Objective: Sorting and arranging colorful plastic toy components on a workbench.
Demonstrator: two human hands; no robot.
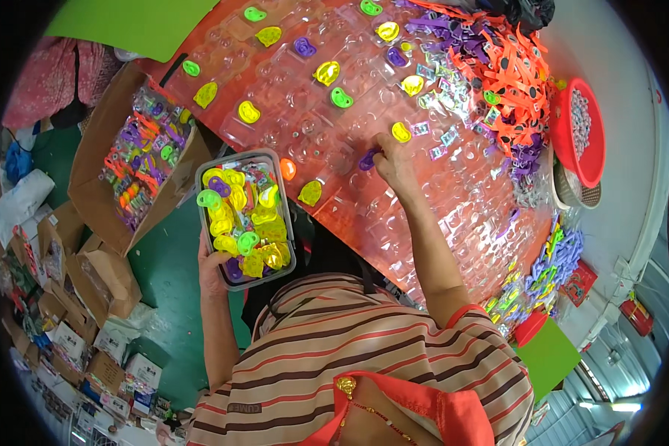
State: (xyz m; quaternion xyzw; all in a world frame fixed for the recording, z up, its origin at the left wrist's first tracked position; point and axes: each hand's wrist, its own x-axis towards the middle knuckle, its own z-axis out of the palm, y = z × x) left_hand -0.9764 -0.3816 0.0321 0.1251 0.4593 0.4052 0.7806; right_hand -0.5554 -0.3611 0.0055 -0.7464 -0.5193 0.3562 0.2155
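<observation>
My left hand grips the lower left side of a clear plastic tub. Yellow, green and purple plastic pieces fill it, some shaped like toy pacifiers. Over the table, the fingers of my right hand are closed at a purple plastic piece, just above the clear moulded blister trays. Single coloured pieces sit in several of the trays, such as a green pacifier-shaped one and a yellow one. Beside my right hand lies another yellow piece.
A red-orange table carries the trays. Orange and purple strips are heaped at far right, near a red basin of small grey-white pieces. Left of the table stands a cardboard box of packed coloured items, with more cartons behind.
</observation>
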